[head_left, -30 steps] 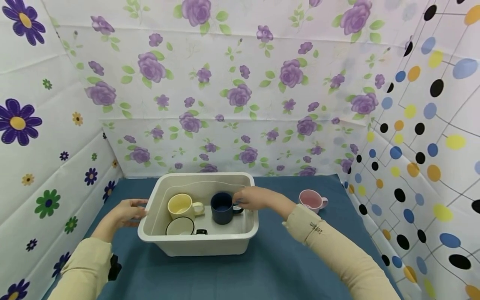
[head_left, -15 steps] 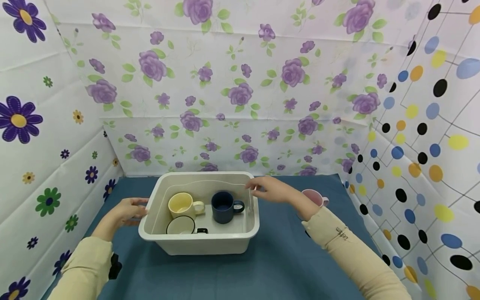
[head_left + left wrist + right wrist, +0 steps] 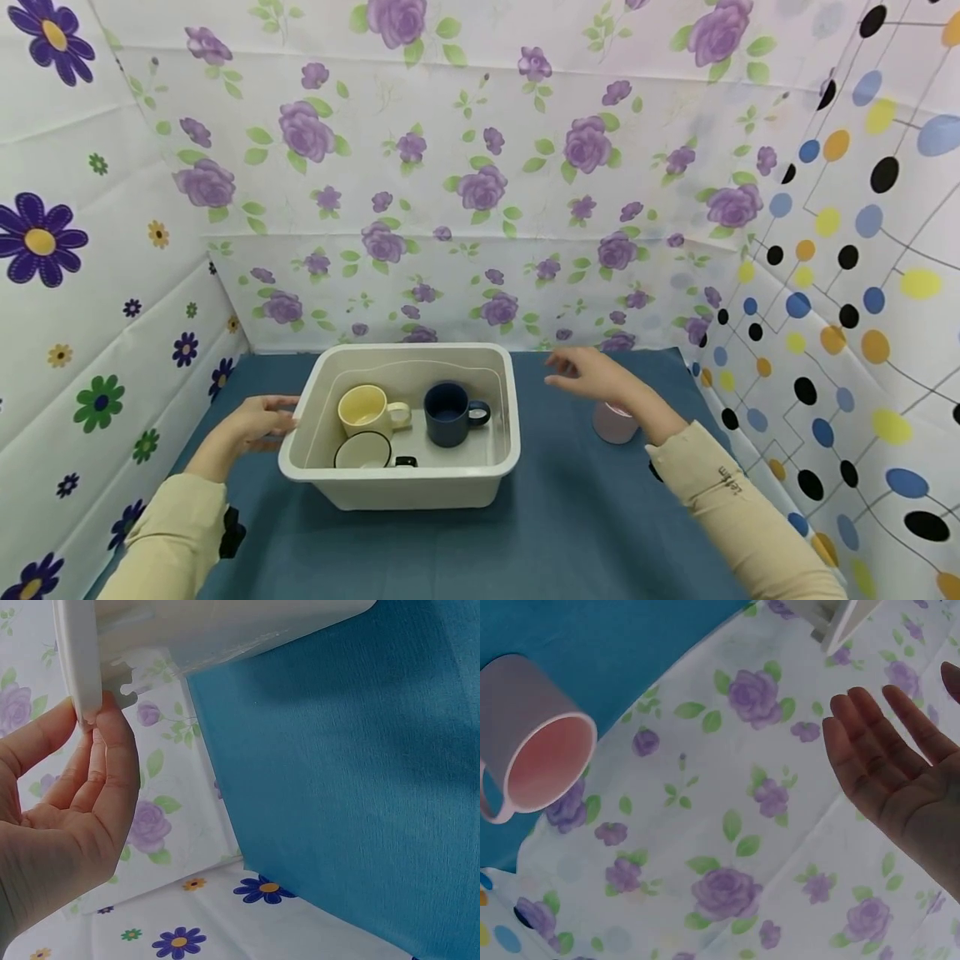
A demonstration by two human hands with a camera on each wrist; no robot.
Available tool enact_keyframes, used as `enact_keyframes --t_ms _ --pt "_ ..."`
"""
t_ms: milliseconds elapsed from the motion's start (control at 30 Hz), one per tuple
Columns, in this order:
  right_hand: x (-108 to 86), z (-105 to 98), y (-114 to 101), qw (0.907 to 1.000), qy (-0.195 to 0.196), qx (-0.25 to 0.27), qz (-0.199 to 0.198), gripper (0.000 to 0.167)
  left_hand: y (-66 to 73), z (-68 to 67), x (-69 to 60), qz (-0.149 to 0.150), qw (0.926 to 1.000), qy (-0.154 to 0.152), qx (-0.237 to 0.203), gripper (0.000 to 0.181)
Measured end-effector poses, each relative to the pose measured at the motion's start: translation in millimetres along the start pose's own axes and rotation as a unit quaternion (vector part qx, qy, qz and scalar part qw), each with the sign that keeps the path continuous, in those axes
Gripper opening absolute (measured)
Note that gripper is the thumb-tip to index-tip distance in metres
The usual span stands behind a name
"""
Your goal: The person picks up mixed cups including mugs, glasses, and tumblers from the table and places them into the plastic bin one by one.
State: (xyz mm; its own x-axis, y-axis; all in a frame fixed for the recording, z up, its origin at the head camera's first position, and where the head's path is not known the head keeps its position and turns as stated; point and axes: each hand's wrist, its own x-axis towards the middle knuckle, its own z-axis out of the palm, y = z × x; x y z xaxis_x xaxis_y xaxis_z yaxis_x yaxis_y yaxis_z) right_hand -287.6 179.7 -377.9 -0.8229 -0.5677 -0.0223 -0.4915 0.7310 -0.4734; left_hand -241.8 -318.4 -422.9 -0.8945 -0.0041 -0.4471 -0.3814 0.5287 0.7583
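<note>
A white plastic tub [image 3: 405, 492] stands on the blue cloth. Inside it are a yellow mug [image 3: 363, 411], a navy mug [image 3: 447, 417] and a cream mug with a dark rim [image 3: 363, 451]. My left hand [image 3: 257, 423] pinches the tub's left rim between thumb and fingertips, seen close in the left wrist view on the tub rim [image 3: 79, 667]. My right hand [image 3: 592, 375] hovers in the air right of the tub, holding nothing, its fingers loosely bent. Just below it stands a pink mug [image 3: 536, 735], partly hidden by the right forearm in the head view.
Blue cloth [image 3: 555, 517] covers the table. A rose-patterned sheet [image 3: 465, 167] hangs behind it, with a flower-patterned sheet [image 3: 135, 275] on the left and a dotted sheet [image 3: 847, 275] on the right.
My right hand has let go of the navy mug's handle and moved up and right, out of the tub, to near the pink mug. The left hand stays at the rim.
</note>
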Motion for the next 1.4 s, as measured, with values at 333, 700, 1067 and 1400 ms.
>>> enact_keyframes --t_ms 333,700,1067,1400 --pt "-14.7 -15.5 39.3 0.9967 -0.011 0.011 0.080 0.042 2.7 -0.4 -2.2 0.002 0.9999 -0.009 -0.004 0.058" --pt "-26.3 -24.6 76.2 0.9863 -0.048 0.015 0.157 0.050 1.4 -3.6 -2.0 0.009 0.9995 -0.022 -0.019 0.059" --pt "-34.0 -21.0 109.8 0.9726 -0.055 0.012 0.226 0.064 4.6 -2.3 -1.6 -0.001 0.9999 -0.012 -0.007 0.061" --pt "-25.9 -8.9 121.4 0.9603 -0.020 0.018 0.278 0.070 7.0 -3.1 -3.5 -0.009 0.9999 -0.011 -0.004 0.060"
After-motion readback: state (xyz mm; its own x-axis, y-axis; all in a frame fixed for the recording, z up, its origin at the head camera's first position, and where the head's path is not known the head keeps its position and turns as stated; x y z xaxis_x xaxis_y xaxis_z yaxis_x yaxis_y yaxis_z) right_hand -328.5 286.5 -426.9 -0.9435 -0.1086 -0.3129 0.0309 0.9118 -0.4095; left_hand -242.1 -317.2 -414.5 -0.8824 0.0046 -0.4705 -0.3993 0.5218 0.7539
